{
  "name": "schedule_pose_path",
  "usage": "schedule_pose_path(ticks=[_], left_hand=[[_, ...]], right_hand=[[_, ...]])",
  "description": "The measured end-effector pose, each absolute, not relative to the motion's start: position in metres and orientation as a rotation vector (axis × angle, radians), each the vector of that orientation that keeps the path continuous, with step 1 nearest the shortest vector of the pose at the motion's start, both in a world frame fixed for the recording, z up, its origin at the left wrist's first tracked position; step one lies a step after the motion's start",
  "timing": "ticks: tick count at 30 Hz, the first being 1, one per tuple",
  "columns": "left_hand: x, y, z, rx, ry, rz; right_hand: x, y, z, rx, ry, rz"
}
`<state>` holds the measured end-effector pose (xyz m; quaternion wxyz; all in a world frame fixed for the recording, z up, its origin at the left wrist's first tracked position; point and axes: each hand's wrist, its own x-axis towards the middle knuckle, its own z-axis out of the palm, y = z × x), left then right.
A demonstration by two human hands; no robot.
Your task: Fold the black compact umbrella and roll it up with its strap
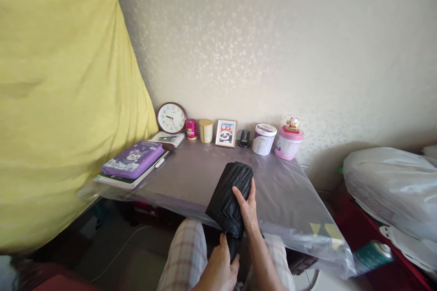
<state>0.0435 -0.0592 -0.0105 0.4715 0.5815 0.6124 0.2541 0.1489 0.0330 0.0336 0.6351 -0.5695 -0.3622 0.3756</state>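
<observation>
A black folding umbrella, its canopy collapsed and gathered, tilts over the near edge of the table, handle toward me. My left hand grips the dark handle at the bottom. Around the right side of the folded canopy lies my right hand, thumb across the front and fingers partly hidden behind the fabric. Both hands are just above my lap.
Along the wall stand a clock, a pink can, a beige jar, a picture frame, a black device and two tubs. A purple case lies left on the plastic-covered table. A spray can is right.
</observation>
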Motion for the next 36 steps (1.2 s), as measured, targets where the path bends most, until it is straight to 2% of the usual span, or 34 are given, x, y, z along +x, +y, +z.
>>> schedule_pose_path(ticks=[8, 17, 31, 36], left_hand=[[0.039, -0.060, 0.004, 1.472, 1.442, 0.690], [0.039, -0.061, 0.025, 0.874, 0.748, 0.630], [0.051, -0.061, 0.002, 1.075, 1.149, 0.600], [0.045, -0.061, 0.001, 1.261, 1.360, 0.646]], right_hand=[[0.149, 0.033, 0.025, -1.184, -0.748, 0.894], [0.157, 0.025, 0.030, -1.021, -0.564, 1.076], [0.150, 0.022, 0.028, -1.197, -0.752, 0.953], [0.148, 0.023, 0.022, -1.152, -0.681, 1.005]])
